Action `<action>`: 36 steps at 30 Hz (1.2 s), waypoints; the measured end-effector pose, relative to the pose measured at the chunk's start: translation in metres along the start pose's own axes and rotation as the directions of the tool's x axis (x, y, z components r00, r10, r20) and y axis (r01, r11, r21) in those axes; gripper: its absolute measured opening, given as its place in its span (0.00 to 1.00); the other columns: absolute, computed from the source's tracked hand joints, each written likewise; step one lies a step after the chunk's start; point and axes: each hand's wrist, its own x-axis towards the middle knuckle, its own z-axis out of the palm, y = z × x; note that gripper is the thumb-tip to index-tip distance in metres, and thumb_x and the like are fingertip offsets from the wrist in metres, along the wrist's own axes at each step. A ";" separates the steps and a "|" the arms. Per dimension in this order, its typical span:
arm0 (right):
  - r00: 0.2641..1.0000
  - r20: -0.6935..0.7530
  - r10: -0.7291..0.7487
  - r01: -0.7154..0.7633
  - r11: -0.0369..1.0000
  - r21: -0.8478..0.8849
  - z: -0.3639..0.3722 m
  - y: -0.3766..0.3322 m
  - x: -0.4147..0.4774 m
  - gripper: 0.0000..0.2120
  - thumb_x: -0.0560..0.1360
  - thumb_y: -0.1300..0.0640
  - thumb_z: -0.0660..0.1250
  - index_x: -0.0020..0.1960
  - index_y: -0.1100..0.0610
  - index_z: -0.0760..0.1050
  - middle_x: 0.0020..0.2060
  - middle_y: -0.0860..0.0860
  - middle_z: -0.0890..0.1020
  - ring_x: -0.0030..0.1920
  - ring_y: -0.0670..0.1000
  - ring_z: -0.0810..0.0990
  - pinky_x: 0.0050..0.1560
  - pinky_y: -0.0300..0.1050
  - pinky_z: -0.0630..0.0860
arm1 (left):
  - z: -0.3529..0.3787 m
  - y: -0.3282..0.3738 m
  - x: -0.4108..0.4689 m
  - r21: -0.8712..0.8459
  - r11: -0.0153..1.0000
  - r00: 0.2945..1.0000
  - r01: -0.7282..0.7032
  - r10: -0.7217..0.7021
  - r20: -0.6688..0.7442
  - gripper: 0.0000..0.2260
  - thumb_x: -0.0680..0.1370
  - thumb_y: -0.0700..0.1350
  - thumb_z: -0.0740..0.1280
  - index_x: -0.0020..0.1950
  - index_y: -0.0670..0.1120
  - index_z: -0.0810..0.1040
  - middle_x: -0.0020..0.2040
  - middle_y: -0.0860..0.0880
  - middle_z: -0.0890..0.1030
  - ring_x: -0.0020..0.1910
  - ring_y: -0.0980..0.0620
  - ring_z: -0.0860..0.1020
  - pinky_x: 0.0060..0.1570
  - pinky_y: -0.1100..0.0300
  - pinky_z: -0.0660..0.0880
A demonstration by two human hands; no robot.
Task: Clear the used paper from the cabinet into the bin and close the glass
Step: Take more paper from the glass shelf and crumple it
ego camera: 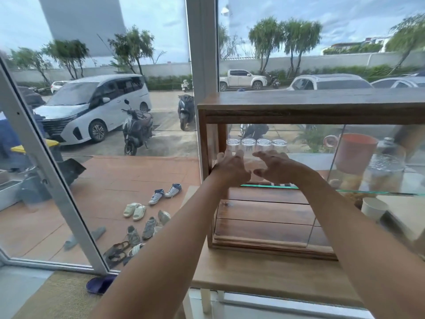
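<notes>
A wooden cabinet [299,107] with glass sides stands on a wooden table [253,277]. Its front is open at the left, and the sliding glass pane [326,180] sits to the right. Both my arms reach into the upper level above the glass shelf [264,185]. My left hand [230,166] and my right hand [278,168] hover side by side with fingers spread and curled. A patch of brown paper [251,163] shows between them; I cannot tell if they touch it. Several upturned clear glasses [248,143] stand just behind my fingers.
Behind the pane at the right are an orange mug [354,153], a clear jar [384,171] and a white cup [373,208]. The cabinet's lower level is bare wood [264,212]. A window frame [202,54] rises behind the cabinet. No bin is in view indoors.
</notes>
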 end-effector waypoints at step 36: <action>0.846 0.263 -0.465 -0.146 0.272 0.951 0.192 -0.144 -0.086 0.15 0.67 0.53 0.76 0.51 0.58 0.83 0.48 0.55 0.86 0.51 0.55 0.86 0.54 0.51 0.84 | 0.037 -0.193 -0.250 -0.902 0.417 0.939 0.112 -0.341 -0.041 0.06 0.78 0.43 0.70 0.50 0.42 0.85 0.34 0.49 0.82 0.32 0.52 0.79 0.31 0.61 0.75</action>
